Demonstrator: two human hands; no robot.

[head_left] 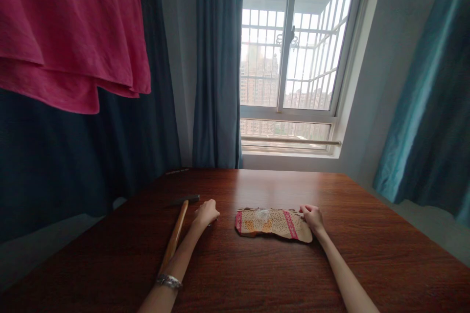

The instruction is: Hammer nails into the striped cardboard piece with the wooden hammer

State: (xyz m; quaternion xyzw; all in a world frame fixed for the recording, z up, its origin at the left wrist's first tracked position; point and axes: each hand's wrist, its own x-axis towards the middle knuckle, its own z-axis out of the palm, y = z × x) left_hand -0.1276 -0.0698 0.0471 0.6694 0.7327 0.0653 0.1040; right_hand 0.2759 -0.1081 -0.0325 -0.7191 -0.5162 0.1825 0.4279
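Left hand (205, 213): fingers curled together, wooden-handled hammer (176, 229) lying just left of them. Right hand (313, 217): fingers bent beside a dotted, pink-banded cardboard piece (277, 225) to their left; clamping cannot be determined.

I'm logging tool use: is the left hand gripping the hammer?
No, the hammer lies on the table, and the left hand is beside it, to the right of its handle.

We note daylight entering through the window (285, 58), upper right of centre, its outdoor view washed out; glare on the tabletop (290, 186) beneath; dim left side; stretched edges.
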